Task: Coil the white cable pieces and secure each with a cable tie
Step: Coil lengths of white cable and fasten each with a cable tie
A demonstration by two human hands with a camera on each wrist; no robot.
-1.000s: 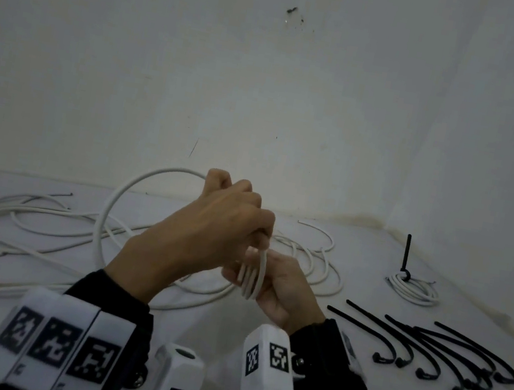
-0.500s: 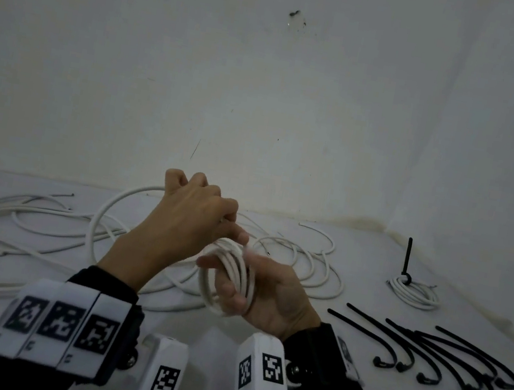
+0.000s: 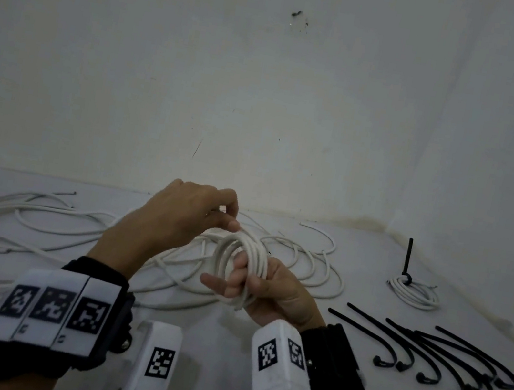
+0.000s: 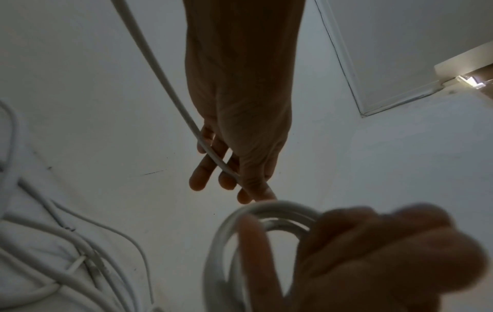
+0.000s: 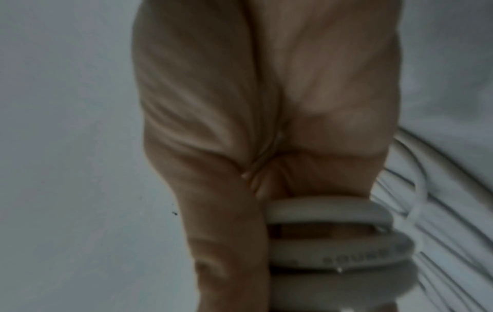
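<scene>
Loops of the white coil [image 3: 241, 272] sat clenched in our right hand [image 3: 270, 290]; just above it our left hand [image 3: 185, 217] pinched the trailing cable [image 4: 170, 84], and slack there could spring the turns

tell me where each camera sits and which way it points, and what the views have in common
Head: worn on the head, looking forward and down at the table; shows the left hand, the right hand, the coil, the loose cable and the cable ties.
Left wrist: looks along the left hand pinching the cable end, with the right hand close up.
Right wrist: close, blurry, along the right hand gripping the coil.
Shared: all three show the coil and right hand.
</scene>
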